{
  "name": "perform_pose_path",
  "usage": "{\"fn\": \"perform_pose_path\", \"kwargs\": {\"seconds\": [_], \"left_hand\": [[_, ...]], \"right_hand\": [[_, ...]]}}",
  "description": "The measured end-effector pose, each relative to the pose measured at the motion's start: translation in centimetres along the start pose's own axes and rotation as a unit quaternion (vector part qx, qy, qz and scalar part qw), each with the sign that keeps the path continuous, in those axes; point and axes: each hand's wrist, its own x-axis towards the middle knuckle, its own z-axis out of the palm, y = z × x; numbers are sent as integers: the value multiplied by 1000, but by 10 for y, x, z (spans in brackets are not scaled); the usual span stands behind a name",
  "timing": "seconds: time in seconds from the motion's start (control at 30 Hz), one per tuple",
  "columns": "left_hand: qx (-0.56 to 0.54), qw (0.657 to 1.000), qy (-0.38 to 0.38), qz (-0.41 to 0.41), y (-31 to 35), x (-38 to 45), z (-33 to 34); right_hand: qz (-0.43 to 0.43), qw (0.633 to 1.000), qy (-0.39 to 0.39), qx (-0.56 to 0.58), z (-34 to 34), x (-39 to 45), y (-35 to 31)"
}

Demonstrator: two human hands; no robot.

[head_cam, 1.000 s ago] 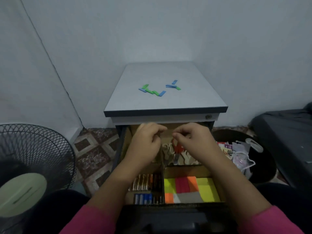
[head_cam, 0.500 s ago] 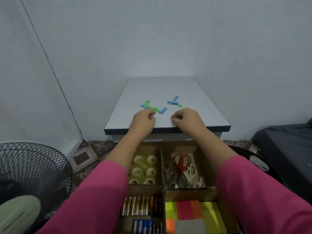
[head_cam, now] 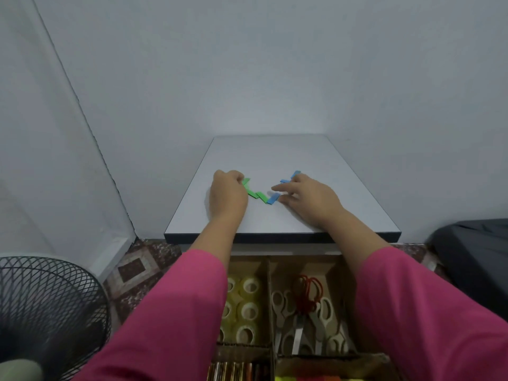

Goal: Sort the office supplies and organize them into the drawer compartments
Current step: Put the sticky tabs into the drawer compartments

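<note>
On table top (head_cam: 280, 160): green strips (head_cam: 254, 193) and blue strips (head_cam: 293, 176), scattered between both hands.
Left hand (head_cam: 227, 194): fingers curled over green strips' left end; grip hidden.
Right hand (head_cam: 308, 198): fingers spread loosely, tips touching blue strip (head_cam: 273, 198).
Below, open drawer (head_cam: 268, 268): tape rolls (head_cam: 248, 310) left compartment, scissors (head_cam: 308, 309) right.

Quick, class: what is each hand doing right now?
Left hand: fingers curled at the small flat green strips on the grey cabinet top; grip cannot be told.
Right hand: open, fingertips touching the small flat blue strips.
</note>
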Motion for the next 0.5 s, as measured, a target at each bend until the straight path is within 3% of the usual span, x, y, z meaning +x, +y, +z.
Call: {"fn": "perform_pose_path", "kwargs": {"seconds": [0.07, 0.2, 0.33, 0.5], "left_hand": [[35, 998, 30, -41, -2, 11, 2], [119, 991, -6, -67, -2, 19, 7], [92, 994, -30, -59, -9, 20, 8], [40, 998, -37, -44, -11, 18, 7]], "right_hand": [[10, 999, 15, 38, 3, 4, 6], [127, 984, 99, 74, 5, 14, 20], [184, 978, 79, 62, 3, 24, 20], [173, 983, 64, 24, 4, 26, 20]]}}
